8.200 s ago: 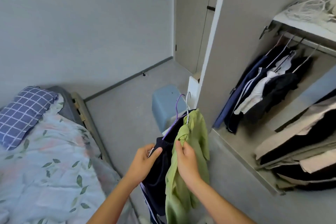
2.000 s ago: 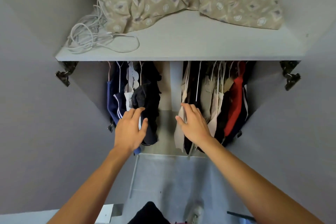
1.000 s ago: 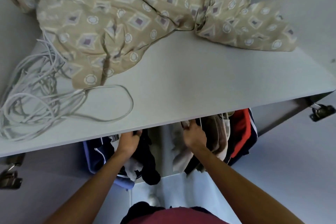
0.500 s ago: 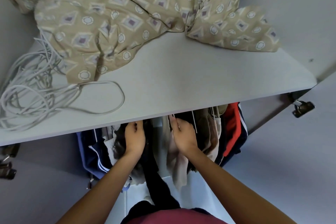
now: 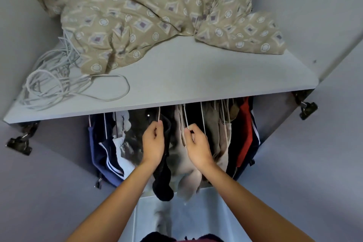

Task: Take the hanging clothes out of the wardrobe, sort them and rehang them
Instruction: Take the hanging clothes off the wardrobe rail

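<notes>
White cord (image 5: pixel 59 84) lies in loose coils at nine o'clock on the shelf (image 5: pixel 196 82), and a beige patterned sheet (image 5: pixel 157 15) is heaped from there across to two o'clock. Under the shelf's front edge hang the clothes: a navy striped jacket (image 5: pixel 100 147) furthest toward eight o'clock, a pale shirt (image 5: pixel 122 149) beside it, then a black garment (image 5: pixel 163 180), a beige garment (image 5: pixel 186 175) and a red jacket (image 5: pixel 244 135) out toward four o'clock.

The left hand (image 5: pixel 153 143) sits at the centre of the view, its fingers curled tight around a thin white hanger wire (image 5: pixel 158 115) above the black garment. Just beside it, the right hand (image 5: pixel 197 147) has its fingers closed narrowly on the wire of another hanger (image 5: pixel 185 119), the one that seems to carry the beige garment. The rail itself is hidden behind the shelf.

This looks like the taking-out step, with most clothes hanging in the wardrobe and two pieces chosen. The next move likely calls for lifting both hooks up clear of the hidden rail, then drawing them out toward six o'clock without snagging the neighbouring wires, which crowd closely at the right hand.
</notes>
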A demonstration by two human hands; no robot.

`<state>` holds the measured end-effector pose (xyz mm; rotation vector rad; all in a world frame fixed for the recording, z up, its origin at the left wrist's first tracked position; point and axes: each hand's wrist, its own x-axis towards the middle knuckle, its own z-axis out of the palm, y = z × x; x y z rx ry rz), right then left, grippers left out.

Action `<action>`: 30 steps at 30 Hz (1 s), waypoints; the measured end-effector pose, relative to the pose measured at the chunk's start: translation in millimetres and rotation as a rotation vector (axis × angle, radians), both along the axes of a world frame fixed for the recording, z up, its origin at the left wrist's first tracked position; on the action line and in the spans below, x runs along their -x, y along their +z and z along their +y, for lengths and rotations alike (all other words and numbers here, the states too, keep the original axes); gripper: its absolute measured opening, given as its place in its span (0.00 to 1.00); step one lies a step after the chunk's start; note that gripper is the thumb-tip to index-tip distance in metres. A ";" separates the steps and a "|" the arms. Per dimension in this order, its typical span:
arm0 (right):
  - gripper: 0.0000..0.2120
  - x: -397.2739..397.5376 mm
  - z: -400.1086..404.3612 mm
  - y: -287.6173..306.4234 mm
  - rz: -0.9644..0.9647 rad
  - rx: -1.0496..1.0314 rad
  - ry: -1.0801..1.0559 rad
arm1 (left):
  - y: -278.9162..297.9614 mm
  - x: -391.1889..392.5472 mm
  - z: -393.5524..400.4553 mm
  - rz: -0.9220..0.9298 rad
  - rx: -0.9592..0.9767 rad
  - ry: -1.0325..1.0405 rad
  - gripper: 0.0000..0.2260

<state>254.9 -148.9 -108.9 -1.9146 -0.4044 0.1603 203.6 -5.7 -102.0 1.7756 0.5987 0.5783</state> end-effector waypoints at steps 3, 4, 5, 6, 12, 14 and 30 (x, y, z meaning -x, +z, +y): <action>0.13 17.9 -26.6 -9.4 0.038 -0.012 0.037 | -6.2 28.9 -21.3 -0.003 -0.012 0.042 0.22; 0.12 26.3 -35.3 -11.6 0.048 -0.009 0.062 | -7.2 40.6 -29.6 -0.003 -0.018 0.067 0.23; 0.12 35.0 -43.2 -13.2 0.063 -0.004 0.093 | -7.7 52.4 -38.3 0.000 -0.017 0.093 0.23; 0.13 43.9 -50.2 -15.0 0.080 -0.003 0.127 | -8.7 65.5 -46.5 0.007 -0.015 0.125 0.23; 0.11 102.5 -67.4 -21.6 0.186 0.063 0.305 | -23.1 165.6 -90.9 0.090 0.098 0.254 0.14; 0.09 127.9 -68.3 -25.6 0.237 0.112 0.372 | -23.0 198.9 -105.7 0.081 0.106 0.285 0.09; 0.20 370.7 -75.3 -31.4 0.678 0.101 0.723 | -39.9 476.8 -168.6 0.267 0.109 0.488 0.14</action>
